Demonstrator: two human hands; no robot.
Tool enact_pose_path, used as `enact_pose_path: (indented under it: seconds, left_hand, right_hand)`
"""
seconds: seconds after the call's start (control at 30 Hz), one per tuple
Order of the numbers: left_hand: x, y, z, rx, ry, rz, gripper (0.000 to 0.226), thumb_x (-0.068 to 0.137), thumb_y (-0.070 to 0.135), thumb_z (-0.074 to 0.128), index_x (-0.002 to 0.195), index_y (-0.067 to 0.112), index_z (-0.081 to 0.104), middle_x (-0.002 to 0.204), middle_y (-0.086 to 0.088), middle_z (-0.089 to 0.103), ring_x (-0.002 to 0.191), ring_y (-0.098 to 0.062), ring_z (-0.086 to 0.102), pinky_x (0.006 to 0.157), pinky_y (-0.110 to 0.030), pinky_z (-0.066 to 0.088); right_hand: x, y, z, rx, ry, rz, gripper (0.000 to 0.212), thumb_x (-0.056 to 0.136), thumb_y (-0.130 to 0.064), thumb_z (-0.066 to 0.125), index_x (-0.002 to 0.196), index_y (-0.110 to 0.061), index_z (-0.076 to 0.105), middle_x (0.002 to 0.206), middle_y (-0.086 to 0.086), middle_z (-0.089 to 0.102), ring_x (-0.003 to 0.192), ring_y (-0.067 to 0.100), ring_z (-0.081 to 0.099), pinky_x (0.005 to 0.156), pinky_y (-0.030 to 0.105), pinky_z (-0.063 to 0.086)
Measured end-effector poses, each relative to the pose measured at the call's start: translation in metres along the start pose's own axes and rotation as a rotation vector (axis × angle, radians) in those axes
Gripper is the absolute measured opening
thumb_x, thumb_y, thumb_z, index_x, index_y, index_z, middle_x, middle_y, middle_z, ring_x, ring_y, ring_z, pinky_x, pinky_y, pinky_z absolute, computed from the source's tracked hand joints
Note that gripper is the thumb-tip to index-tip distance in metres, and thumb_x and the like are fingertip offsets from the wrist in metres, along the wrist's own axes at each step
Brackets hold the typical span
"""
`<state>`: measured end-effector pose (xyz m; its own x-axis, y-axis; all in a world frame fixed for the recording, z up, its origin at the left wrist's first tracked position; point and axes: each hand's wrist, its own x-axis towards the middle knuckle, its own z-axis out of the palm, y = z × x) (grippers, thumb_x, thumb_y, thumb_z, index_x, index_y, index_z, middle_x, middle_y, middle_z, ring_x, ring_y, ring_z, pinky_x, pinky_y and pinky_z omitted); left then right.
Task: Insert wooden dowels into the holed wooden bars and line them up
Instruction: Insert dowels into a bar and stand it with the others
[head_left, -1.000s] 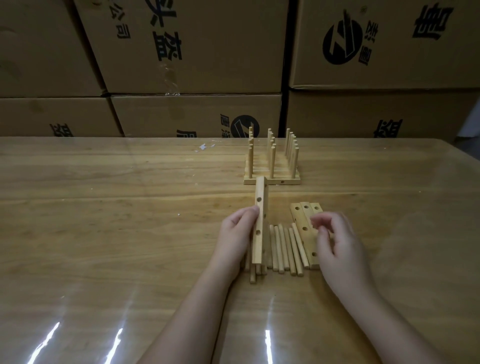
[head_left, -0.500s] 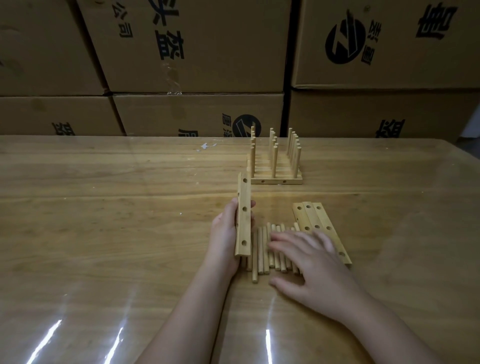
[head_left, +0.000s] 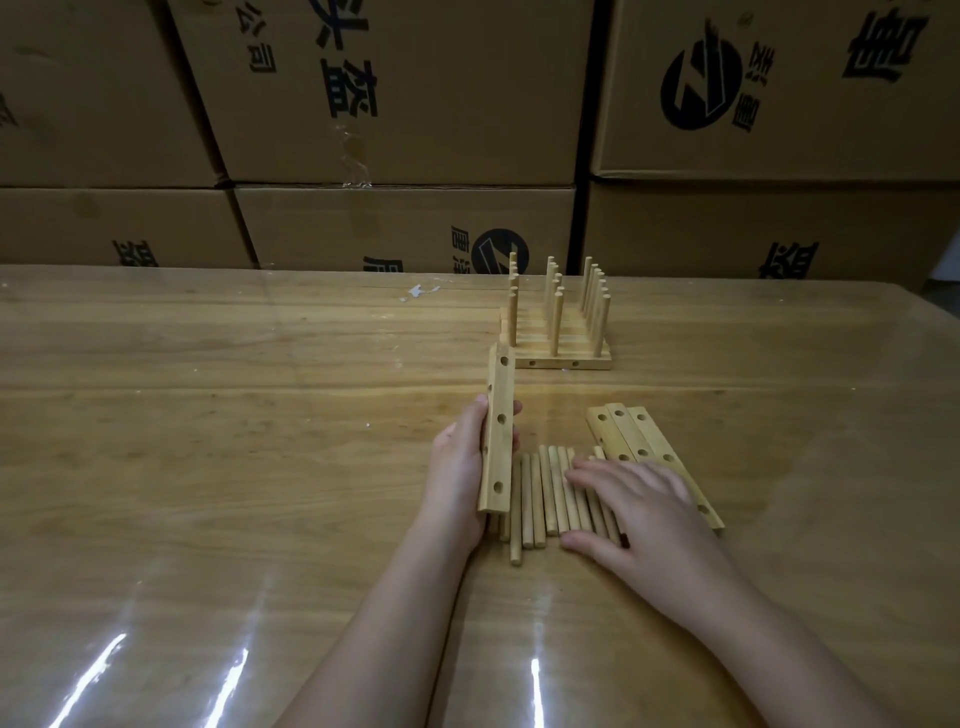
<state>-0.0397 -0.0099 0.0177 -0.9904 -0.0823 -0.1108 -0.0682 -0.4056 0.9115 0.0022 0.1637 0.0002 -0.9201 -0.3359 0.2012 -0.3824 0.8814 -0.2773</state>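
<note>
Single head-worn view, looking forward and down across the desk (head_left: 208, 467) from close above. Hands (head_left: 644, 509) enter from 6 o'clock. Cardboard boxes (head_left: 405, 93) fill 12 o'clock, well beyond.

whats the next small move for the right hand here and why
Probably pinch one dowel from the loose dowels: the right hand lies flat on them, holding none, while the left hand grips a holed bar whose visible holes are empty.

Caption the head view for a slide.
Left hand holds a holed bar; right hand rests flat on loose dowels, finished bars behind.
</note>
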Motion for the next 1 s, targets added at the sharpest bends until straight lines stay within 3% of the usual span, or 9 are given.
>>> enact_pose_path:
  seconds: [0.13,0.27,0.33,0.4,0.53,0.7,0.77,0.9,1.0]
  left_hand:
    - [-0.001,0.001,0.0,0.017,0.003,-0.005,0.036,0.096,0.035,0.048,0.086,0.014,0.075,0.06,0.002,0.061,0.052,-0.007,0.056,0.051,-0.019,0.049]
    - [-0.003,0.001,-0.001,0.039,-0.005,-0.022,0.036,0.096,0.038,0.049,0.09,0.014,0.075,0.062,0.003,0.063,0.053,-0.006,0.058,0.051,-0.021,0.05]
    - [-0.003,0.001,-0.002,0.04,-0.008,-0.027,0.036,0.096,0.039,0.049,0.092,0.014,0.075,0.063,0.003,0.064,0.053,-0.006,0.059,0.051,-0.021,0.05]
    - [-0.004,0.002,-0.001,0.035,-0.011,-0.033,0.036,0.096,0.039,0.049,0.092,0.014,0.075,0.063,0.003,0.064,0.053,-0.006,0.059,0.05,-0.021,0.05]
    - [-0.005,0.004,0.0,0.023,-0.024,-0.041,0.035,0.096,0.037,0.05,0.092,0.012,0.074,0.06,0.003,0.064,0.05,-0.006,0.059,0.047,-0.02,0.049]
    - [-0.006,0.004,0.0,0.037,-0.037,-0.055,0.034,0.093,0.04,0.054,0.089,0.014,0.075,0.06,0.003,0.064,0.05,-0.007,0.06,0.046,-0.02,0.048]
    - [-0.007,0.005,0.0,0.043,-0.058,-0.052,0.033,0.088,0.044,0.058,0.083,0.017,0.077,0.061,0.003,0.066,0.05,-0.007,0.061,0.046,-0.02,0.049]
    - [-0.009,0.005,-0.001,0.048,-0.144,-0.05,0.032,0.075,0.049,0.063,0.073,0.021,0.077,0.063,0.002,0.068,0.053,-0.009,0.064,0.048,-0.022,0.051]
    - [-0.01,0.005,-0.001,0.111,-0.185,-0.037,0.03,0.077,0.049,0.063,0.075,0.023,0.077,0.063,0.002,0.067,0.052,-0.009,0.062,0.048,-0.021,0.05]
  right_hand:
    - [0.001,0.0,-0.003,0.049,0.023,0.031,0.075,0.07,-0.075,0.033,0.138,-0.042,0.033,0.14,-0.023,0.035,0.115,-0.011,0.013,0.102,0.016,0.004]
    - [-0.001,-0.001,-0.008,0.124,0.061,0.087,0.077,0.067,-0.075,0.032,0.135,-0.041,0.037,0.131,-0.025,0.042,0.124,0.0,0.03,0.099,0.017,0.02]
    - [-0.002,-0.003,-0.01,0.169,0.116,0.077,0.075,0.069,-0.072,0.03,0.133,-0.035,0.044,0.12,-0.027,0.043,0.117,-0.002,0.036,0.096,0.016,0.024]
    - [-0.003,-0.006,-0.012,0.182,0.179,0.052,0.063,0.076,-0.063,0.038,0.124,-0.026,0.056,0.111,-0.024,0.049,0.105,-0.004,0.041,0.093,0.017,0.029]
    - [-0.003,-0.007,-0.011,0.114,0.246,0.031,0.023,0.085,-0.028,0.064,0.106,-0.018,0.067,0.093,-0.012,0.059,0.085,0.011,0.055,0.077,0.023,0.04]
    - [-0.003,-0.006,-0.011,0.15,0.395,0.097,0.024,0.085,-0.009,0.061,0.109,-0.012,0.065,0.093,-0.005,0.057,0.064,0.007,0.053,0.052,0.024,0.047]
    - [0.0,-0.001,-0.007,0.291,0.475,0.176,0.024,0.089,-0.01,0.056,0.112,-0.013,0.064,0.094,-0.008,0.055,0.064,0.003,0.051,0.052,0.016,0.04]
    - [0.0,0.006,-0.006,0.765,0.536,0.314,0.021,0.089,-0.018,0.056,0.101,-0.034,0.065,0.088,-0.01,0.062,0.078,0.002,0.06,0.06,0.011,0.048]
    - [0.001,0.005,-0.011,0.961,0.579,0.345,0.024,0.086,-0.018,0.06,0.092,-0.041,0.065,0.083,-0.009,0.068,0.078,0.0,0.063,0.062,0.012,0.05]
